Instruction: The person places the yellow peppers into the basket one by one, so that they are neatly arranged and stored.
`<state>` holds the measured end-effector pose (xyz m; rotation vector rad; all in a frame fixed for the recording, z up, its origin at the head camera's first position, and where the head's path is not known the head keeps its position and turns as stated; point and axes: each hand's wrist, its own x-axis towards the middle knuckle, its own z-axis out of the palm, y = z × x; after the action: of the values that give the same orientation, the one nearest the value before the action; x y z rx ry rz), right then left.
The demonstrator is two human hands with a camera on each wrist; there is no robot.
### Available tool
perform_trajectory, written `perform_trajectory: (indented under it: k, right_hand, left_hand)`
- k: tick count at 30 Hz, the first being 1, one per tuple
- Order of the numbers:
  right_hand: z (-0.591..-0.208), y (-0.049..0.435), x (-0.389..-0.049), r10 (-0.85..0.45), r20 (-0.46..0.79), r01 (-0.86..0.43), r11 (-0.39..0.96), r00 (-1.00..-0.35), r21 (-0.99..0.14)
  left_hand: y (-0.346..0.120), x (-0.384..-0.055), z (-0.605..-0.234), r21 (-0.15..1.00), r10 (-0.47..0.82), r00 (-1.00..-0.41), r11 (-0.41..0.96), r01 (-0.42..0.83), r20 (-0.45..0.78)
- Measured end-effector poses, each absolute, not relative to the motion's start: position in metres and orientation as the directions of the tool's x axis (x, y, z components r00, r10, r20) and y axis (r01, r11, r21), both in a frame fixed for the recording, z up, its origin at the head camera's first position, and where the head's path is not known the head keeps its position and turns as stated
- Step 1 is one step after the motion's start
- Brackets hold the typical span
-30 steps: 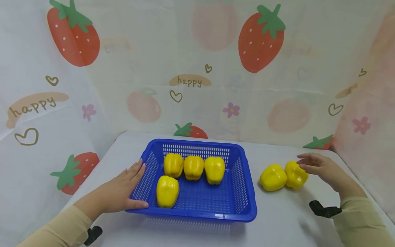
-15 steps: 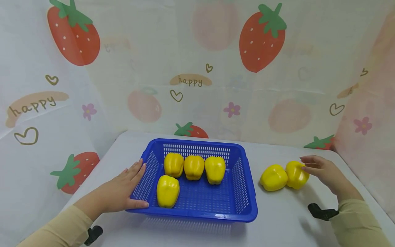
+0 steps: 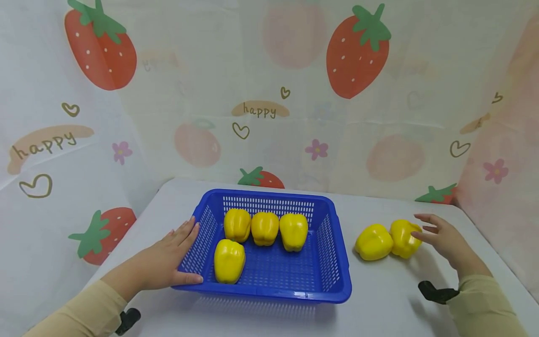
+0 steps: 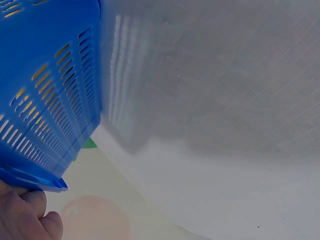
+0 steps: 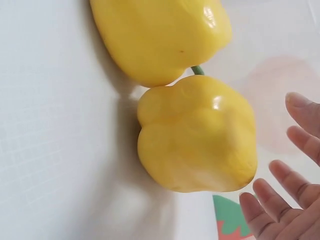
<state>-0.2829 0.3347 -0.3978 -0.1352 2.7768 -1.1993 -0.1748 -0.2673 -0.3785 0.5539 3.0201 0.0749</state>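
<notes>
My left hand point(image 3: 170, 255) rests on the left rim of a blue plastic basket point(image 3: 290, 294), its fingers straight and its thumb at the front corner. From below, the left wrist view shows part of that hand point(image 4: 27, 216) at the rim. Several yellow bell peppers lie inside, three along the back and one bell pepper point(image 3: 229, 262) at front left. Outside, to the right, two more yellow bell peppers lie side by side: a left one point(image 3: 374, 242) and a right one point(image 3: 403, 239). My right hand point(image 3: 446, 238), fingers spread, is beside the right pepper point(image 5: 197, 137) and holds nothing.
A white table point(image 3: 379, 304) bears the basket and the loose peppers. Behind and at both sides hangs a cloth backdrop point(image 3: 269, 150) printed with strawberries, hearts and flowers. Black wrist mounts point(image 3: 438, 292) stick out from the beige sleeves.
My right hand has drawn slightly right and downward, off the top of the right pepper, and its fingers have spread. The left hand, basket and peppers stay in place.
</notes>
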Motion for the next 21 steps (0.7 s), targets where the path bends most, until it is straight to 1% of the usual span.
perform_trajectory:
  k: [11, 21]
  right_hand:
    - [-0.412, 0.335, -0.287, -0.088, -0.126, 0.035, 0.672, -0.988, -0.739]
    - [-0.422, 0.335, -0.292, -0.03, -0.203, 0.144, 0.606, -0.979, -0.782]
  left_hand:
    - [-0.27, -0.176, -0.381, 0.048, 0.365, -0.93, 0.93, 0.363, -0.047]
    - [-0.269, -0.176, -0.381, 0.054, 0.361, -0.931, 0.932, 0.359, -0.046]
